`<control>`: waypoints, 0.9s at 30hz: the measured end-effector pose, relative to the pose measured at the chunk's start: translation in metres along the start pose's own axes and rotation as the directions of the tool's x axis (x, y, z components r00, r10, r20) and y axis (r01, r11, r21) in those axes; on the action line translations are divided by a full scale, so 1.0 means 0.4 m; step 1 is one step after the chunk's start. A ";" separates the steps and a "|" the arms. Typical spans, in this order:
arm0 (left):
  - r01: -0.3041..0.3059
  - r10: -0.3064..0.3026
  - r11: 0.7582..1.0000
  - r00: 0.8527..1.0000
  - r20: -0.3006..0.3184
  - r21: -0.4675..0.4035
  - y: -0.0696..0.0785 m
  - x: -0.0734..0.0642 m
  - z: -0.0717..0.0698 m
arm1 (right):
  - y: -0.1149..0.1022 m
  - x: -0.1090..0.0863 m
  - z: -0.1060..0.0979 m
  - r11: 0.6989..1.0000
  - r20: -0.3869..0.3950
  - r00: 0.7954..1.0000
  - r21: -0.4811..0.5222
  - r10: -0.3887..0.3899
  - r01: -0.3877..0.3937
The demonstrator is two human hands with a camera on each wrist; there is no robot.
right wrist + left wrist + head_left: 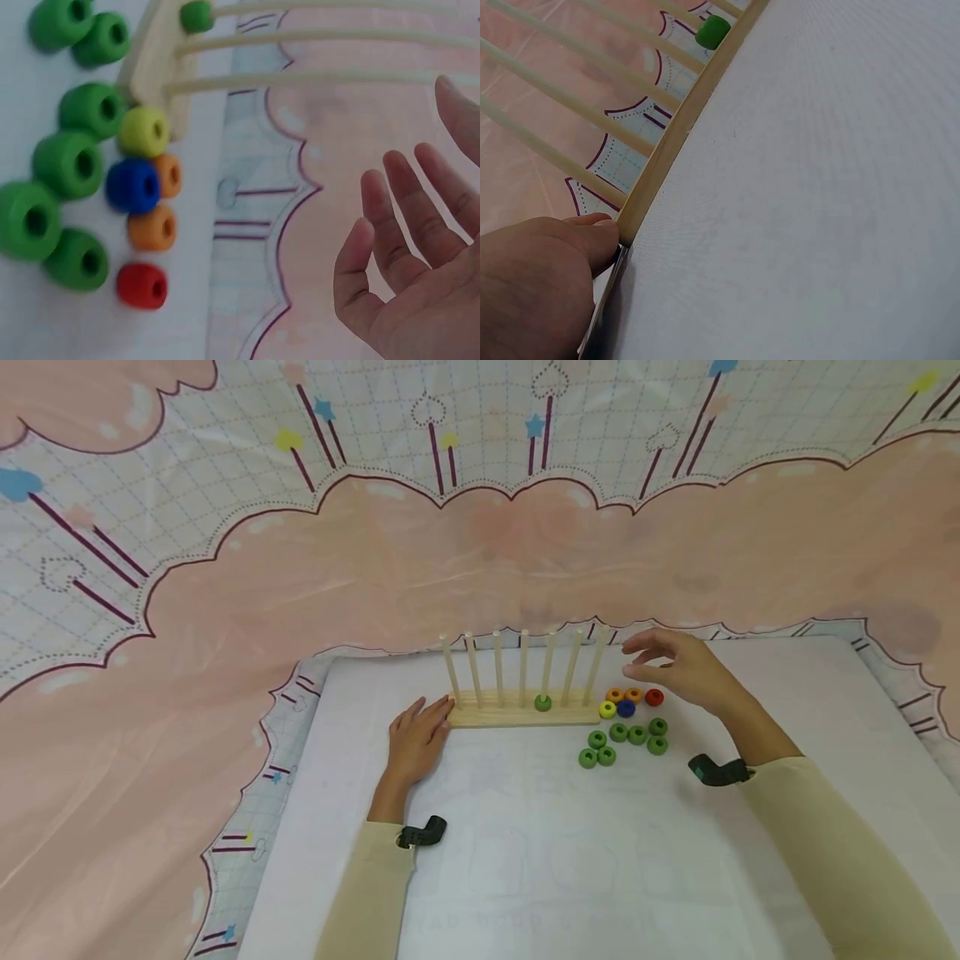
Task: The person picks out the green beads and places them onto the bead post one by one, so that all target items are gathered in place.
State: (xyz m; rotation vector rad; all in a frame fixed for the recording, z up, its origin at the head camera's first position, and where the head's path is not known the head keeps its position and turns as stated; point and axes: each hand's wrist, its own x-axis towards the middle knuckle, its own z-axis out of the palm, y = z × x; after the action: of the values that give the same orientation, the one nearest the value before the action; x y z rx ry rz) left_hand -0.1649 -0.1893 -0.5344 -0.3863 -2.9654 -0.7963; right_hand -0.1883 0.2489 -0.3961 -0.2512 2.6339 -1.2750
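A wooden peg rack (517, 718) with several upright pegs stands at the back of the white table. One green bead (543, 702) sits at the bottom of a peg right of the middle. My left hand (416, 745) holds the left end of the rack base, with thumb and fingers against it, as the left wrist view (544, 281) shows. My right hand (678, 670) hovers beyond the rack's right end, fingers spread and loosely bent, with nothing in them. Below it lie a red bead (654, 697), a blue bead (626, 708), a yellow bead (607, 709) and two orange beads (152, 228).
Several loose green beads (637, 735) lie in front of the coloured ones, right of the rack. The white tabletop (510, 843) spreads toward me. Behind it hangs a pink and white patterned cloth (480, 560), close to the rack.
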 end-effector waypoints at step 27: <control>0.009 -0.009 1.000 1.000 0.007 0.005 -0.002 0.001 0.003 | 0.246 -0.089 0.013 0.982 0.060 0.983 -0.095 0.171 -0.165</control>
State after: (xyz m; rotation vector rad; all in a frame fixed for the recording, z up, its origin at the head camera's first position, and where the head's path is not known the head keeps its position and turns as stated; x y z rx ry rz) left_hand -0.1657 -0.1893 -0.5358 -0.3767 -2.9774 -0.7901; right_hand -0.1588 0.3138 -0.4729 -0.0818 2.5952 -1.0773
